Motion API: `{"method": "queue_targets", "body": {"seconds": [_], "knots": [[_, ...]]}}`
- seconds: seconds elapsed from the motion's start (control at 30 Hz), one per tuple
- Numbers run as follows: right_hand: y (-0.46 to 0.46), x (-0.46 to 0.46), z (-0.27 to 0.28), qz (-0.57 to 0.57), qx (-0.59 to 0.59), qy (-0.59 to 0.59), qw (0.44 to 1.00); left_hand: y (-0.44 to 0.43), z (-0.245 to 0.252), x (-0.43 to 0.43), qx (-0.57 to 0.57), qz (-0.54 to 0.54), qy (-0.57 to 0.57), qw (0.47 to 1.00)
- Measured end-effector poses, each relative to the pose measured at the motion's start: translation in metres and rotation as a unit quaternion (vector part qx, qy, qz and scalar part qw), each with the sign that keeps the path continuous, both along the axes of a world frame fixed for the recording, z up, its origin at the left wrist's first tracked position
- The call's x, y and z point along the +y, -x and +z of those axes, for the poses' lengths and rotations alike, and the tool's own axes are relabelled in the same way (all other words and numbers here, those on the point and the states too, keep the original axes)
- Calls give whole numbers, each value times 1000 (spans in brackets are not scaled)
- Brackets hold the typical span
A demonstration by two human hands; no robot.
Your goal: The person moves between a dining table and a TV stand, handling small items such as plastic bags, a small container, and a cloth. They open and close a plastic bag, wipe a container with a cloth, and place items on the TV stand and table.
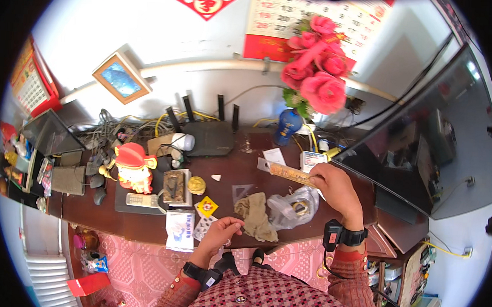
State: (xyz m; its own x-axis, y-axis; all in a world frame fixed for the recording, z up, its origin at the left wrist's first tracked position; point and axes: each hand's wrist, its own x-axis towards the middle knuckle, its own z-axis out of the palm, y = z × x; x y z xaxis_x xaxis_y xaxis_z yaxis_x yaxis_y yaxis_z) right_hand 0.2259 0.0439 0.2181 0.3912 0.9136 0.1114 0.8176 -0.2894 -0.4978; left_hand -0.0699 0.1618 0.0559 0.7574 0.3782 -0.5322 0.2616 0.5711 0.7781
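Observation:
My right hand (331,186) pinches one end of a long, narrow clear packet (290,173) with yellowish contents, held above the desk. Beneath it a crumpled clear plastic bag (282,212) lies on the wood, with a yellowish ring-shaped item (300,207) showing in it. Left of the bag rests a rumpled tan cloth (256,217). Close to that cloth's left edge, my left hand (222,234) hovers at the desk's front edge, fingers loosely curled and nothing visible in them. A clear set square (242,191) lies behind the cloth.
On the desk (144,225) stand a blue vase (288,126) with artificial flowers, a black router (209,137) and a lit red-hatted figurine (135,169). A remote control (142,199) and a white packet (180,231) lie leftward. A large television (428,132) leans in from the right.

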Motion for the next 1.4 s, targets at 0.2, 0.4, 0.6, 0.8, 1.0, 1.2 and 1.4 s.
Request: {"method": "queue_targets", "body": {"seconds": [0.2, 0.4, 0.6, 0.8, 1.0, 1.2, 1.4], "knots": [[-36, -80, -76, -73, 424, -170, 886, -79, 19, -26, 45, -10, -88, 995], [-27, -67, -162, -33, 402, -192, 895, -134, 13, -55, 13, 92, -181, 979], [-35, -70, -195, 78, 296, -44, 951, -110, 29, -50, -19, 102, -22, 994], [-42, -84, -208, 113, -140, 224, 958, -76, 44, -62, -2, -24, 27, 999], [-41, -86, -190, 36, -230, 308, 923, -69, 35, -77, -67, -98, 116, 986], [-52, -88, -153, 68, -151, 340, 926, -68, 20, -82, -35, -166, 44, 985], [-45, -15, -123, 148, -66, 81, 983, -66, 7, -79, -64, -176, 64, 980]]}}
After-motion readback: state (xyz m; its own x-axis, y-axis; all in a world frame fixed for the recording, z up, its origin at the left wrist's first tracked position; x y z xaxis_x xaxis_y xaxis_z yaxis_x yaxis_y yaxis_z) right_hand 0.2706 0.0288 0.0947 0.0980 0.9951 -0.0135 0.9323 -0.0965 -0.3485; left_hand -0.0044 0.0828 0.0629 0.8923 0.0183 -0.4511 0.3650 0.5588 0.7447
